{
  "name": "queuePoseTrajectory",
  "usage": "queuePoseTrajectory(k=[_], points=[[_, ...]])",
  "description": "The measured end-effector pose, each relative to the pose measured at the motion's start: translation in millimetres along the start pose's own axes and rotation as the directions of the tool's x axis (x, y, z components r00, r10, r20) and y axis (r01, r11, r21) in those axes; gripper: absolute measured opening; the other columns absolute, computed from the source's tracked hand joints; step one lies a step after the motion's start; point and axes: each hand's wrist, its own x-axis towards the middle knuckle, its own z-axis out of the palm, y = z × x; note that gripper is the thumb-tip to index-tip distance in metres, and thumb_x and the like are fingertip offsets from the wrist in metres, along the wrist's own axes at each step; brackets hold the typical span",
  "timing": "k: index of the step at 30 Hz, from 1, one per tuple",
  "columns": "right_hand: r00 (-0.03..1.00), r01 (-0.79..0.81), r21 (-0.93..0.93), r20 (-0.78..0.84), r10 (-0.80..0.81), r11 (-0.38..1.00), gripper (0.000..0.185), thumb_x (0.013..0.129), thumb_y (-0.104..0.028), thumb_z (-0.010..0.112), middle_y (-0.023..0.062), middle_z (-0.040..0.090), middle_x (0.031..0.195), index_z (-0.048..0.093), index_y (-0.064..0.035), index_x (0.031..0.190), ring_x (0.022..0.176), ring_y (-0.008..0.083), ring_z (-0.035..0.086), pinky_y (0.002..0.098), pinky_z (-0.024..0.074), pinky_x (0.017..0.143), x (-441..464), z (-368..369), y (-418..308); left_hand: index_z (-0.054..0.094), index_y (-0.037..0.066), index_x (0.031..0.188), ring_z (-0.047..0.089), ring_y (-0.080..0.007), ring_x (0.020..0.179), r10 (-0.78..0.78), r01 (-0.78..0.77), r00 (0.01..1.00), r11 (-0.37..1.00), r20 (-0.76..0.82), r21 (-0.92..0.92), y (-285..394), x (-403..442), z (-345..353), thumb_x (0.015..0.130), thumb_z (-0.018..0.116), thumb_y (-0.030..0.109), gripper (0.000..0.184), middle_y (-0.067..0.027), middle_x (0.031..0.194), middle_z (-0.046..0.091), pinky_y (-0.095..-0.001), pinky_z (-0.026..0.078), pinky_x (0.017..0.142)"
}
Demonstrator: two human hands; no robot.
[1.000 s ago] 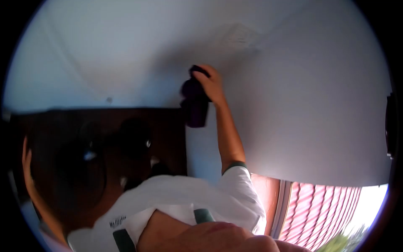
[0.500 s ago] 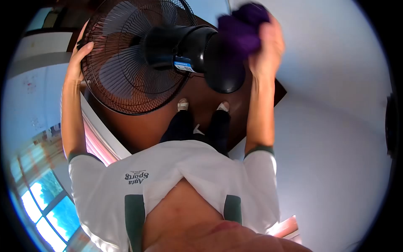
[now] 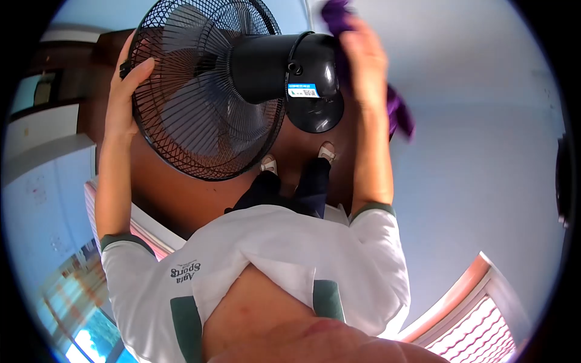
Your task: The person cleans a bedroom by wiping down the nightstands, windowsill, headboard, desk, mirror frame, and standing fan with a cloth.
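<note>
A black fan (image 3: 266,69) with a wire cage and grey blades stands before me, a blue and white label on its motor housing. At the left rim of the cage, my left hand (image 3: 130,91) is closed round the wire edge. My right hand (image 3: 366,60) presses a purple cloth (image 3: 399,115) near the back of the motor housing, and parts of the cloth hang out above and to the right of the hand. Below the housing shows the round black base (image 3: 316,114).
Brown floor (image 3: 172,187) lies under my feet in light sandals (image 3: 327,151). A pale wall (image 3: 466,157) is on the right. Windows show at the lower left (image 3: 91,339) and lower right (image 3: 478,333).
A second ago my right hand held the cloth against the wall. Since half a second ago, the cloth has shifted at the motor housing and uncovered more of it; the view has turned slightly.
</note>
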Motion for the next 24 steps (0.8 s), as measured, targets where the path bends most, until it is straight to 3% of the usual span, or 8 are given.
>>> queuePoseTrajectory(k=[2, 8, 10, 13, 16, 18, 20, 24], points=[[0.904, 0.380, -0.330, -0.065, -0.423, 0.864, 0.024, 0.083, -0.013, 0.052, 0.0160, 0.056, 0.108, 0.056, -0.0019, 0.104, 0.100, 0.0276, 0.054, 0.0324, 0.0396, 0.088, -18, 23, 24, 0.033, 0.002, 0.131, 0.052, -0.0183, 0.101, -0.028, 0.029, 0.998, 0.999, -0.047, 0.014, 4, 0, -3, 0.078, 0.058, 0.012, 0.059, -0.0093, 0.115, 0.051, -0.0286, 0.041, 0.087], [0.814, 0.402, -0.414, -0.247, -0.526, 0.817, 0.023, 0.077, -0.007, 0.057, 0.0194, 0.047, 0.110, 0.051, 0.0007, 0.098, 0.105, 0.0346, 0.044, 0.0393, 0.0369, 0.089, -127, 26, 63, 0.034, 0.002, 0.131, 0.053, -0.0173, 0.096, 0.033, -0.047, 0.994, 0.989, 0.103, 0.139, 3, 4, -25, 0.076, 0.061, 0.011, 0.062, -0.0092, 0.109, 0.052, -0.0284, 0.042, 0.084], [0.886, 0.125, -0.542, -0.315, -0.339, 0.831, 0.021, 0.080, -0.008, 0.056, 0.0158, 0.050, 0.104, 0.050, 0.0011, 0.098, 0.094, 0.0285, 0.051, 0.0331, 0.0407, 0.084, -158, 14, 94, 0.034, 0.002, 0.131, 0.053, -0.0162, 0.094, 0.010, -0.027, 0.996, 0.980, 0.086, 0.199, 1, 5, -26, 0.075, 0.061, 0.013, 0.063, -0.0094, 0.107, 0.052, -0.0280, 0.043, 0.082], [0.836, -0.327, 0.058, -0.448, 0.318, 0.943, 0.020, 0.085, -0.011, 0.051, 0.0088, 0.056, 0.098, 0.053, 0.0004, 0.102, 0.090, 0.0168, 0.053, 0.0298, 0.0410, 0.083, -180, 2, 114, 0.033, 0.002, 0.131, 0.053, -0.0165, 0.094, 0.015, -0.034, 0.996, 0.973, 0.086, 0.227, -3, 14, -29, 0.077, 0.061, 0.018, 0.063, -0.0107, 0.108, 0.052, -0.0270, 0.045, 0.079], [0.841, 0.136, 0.052, -0.535, -0.088, 0.989, 0.025, 0.082, -0.009, 0.052, 0.0136, 0.049, 0.111, 0.052, 0.0009, 0.105, 0.101, 0.0227, 0.049, 0.0326, 0.0379, 0.089, -150, 7, 66, 0.035, 0.004, 0.130, 0.054, -0.0188, 0.100, 0.008, -0.005, 1.000, 0.958, -0.009, 0.287, -4, 19, -17, 0.079, 0.059, 0.023, 0.059, -0.0108, 0.116, 0.050, -0.0277, 0.046, 0.080], [0.880, 0.323, -0.374, -0.218, -0.422, 0.869, 0.033, 0.078, -0.006, 0.055, 0.0182, 0.043, 0.118, 0.049, -0.0006, 0.110, 0.111, 0.0303, 0.042, 0.0375, 0.0332, 0.095, -127, 16, 34, 0.036, 0.005, 0.129, 0.052, -0.0217, 0.105, 0.031, 0.003, 0.996, 0.919, -0.081, 0.394, -2, 12, -7, 0.081, 0.057, 0.028, 0.057, -0.0105, 0.122, 0.047, -0.0319, 0.044, 0.085], [0.683, 0.500, -0.458, -0.313, -0.660, 0.735, 0.045, 0.073, -0.002, 0.055, 0.0192, 0.041, 0.121, 0.045, -0.0012, 0.117, 0.113, 0.0342, 0.040, 0.0373, 0.0309, 0.097, -109, 42, 92, 0.036, 0.006, 0.129, 0.049, -0.0246, 0.110, 0.036, -0.001, 0.995, 0.932, -0.089, 0.362, -5, 9, -8, 0.083, 0.053, 0.030, 0.055, -0.0102, 0.124, 0.046, -0.0361, 0.040, 0.090], [0.947, -0.155, -0.236, -0.311, 0.077, 0.959, 0.045, 0.076, 0.001, 0.053, 0.0212, 0.043, 0.117, 0.042, -0.0016, 0.119, 0.108, 0.0327, 0.045, 0.0340, 0.0359, 0.092, -164, 46, 233, 0.031, 0.007, 0.133, 0.044, -0.0272, 0.114, -0.018, 0.076, 0.978, 0.958, -0.206, 0.277, -11, 3, -9, 0.083, 0.050, 0.036, 0.061, -0.0112, 0.129, 0.040, -0.0379, 0.036, 0.093]])
